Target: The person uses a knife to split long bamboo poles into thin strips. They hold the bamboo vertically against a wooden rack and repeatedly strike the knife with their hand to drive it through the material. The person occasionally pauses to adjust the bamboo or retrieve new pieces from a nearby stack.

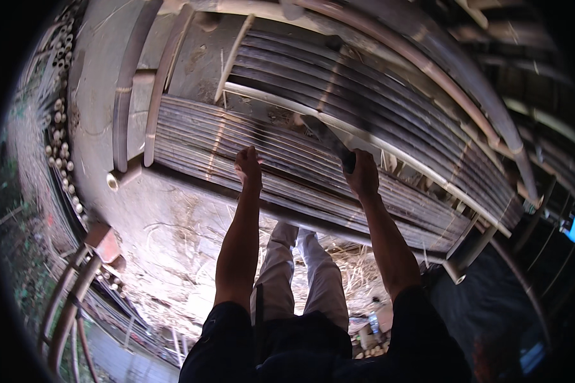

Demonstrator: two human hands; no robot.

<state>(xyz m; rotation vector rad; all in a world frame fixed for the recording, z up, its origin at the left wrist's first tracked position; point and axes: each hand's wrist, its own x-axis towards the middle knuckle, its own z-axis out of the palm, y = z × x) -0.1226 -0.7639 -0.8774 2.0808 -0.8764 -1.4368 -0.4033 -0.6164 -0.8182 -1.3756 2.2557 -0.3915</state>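
Left hand [248, 165] on bamboo panel [377, 159], right hand [362, 173] gripping blade [329, 137]

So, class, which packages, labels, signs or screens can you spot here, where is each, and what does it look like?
A small bottle: on the ground beside the person's legs, lower middle; clear, with what looks like a blue band; too small to tell more.
Signs and screens: none visible.
The dark tool in the right hand: blurred, no label visible.

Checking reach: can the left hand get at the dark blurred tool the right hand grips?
Probably yes: the left hand rests on the slatted bamboo panel, and nothing lies between it and the dark blurred tool.
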